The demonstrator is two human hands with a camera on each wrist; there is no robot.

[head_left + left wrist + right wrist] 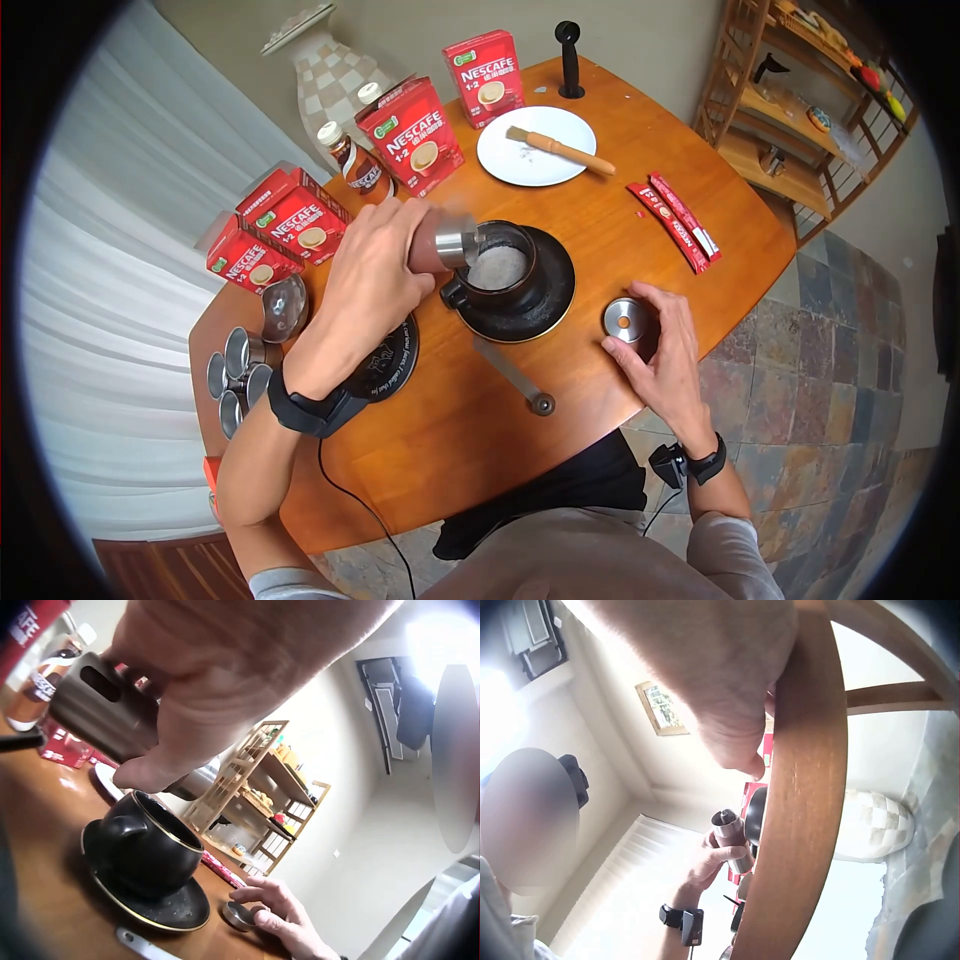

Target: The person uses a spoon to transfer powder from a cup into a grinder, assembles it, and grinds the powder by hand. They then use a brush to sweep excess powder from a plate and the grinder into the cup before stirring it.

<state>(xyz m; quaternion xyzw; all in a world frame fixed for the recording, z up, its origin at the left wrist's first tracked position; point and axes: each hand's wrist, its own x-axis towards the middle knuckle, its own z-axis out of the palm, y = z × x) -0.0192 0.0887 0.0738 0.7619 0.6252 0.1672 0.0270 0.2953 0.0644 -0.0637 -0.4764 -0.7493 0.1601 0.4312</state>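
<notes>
My left hand (370,265) grips the brown and steel body of a hand coffee grinder (440,245), tilted with its steel end at the rim of a black cup (497,303). In the right wrist view a shaft shows in the grinder's end. Pale, frothy-looking stuff fills the cup's inside. The cup stands on a black saucer (558,290) with a gold edge. At the table's right edge my right hand (672,365) holds a round steel grinder lid (622,318) with a central hole, thumb and fingers about its sides. A crank handle (518,380) lies in front of the saucer.
Red Nescafe boxes (415,140) and a brown bottle (360,170) stand at the back left. A white plate (505,160) bears a brush (565,150); red sachets (680,225) lie to the right. Metal cups (240,355) and a black round mat (395,370) are at left.
</notes>
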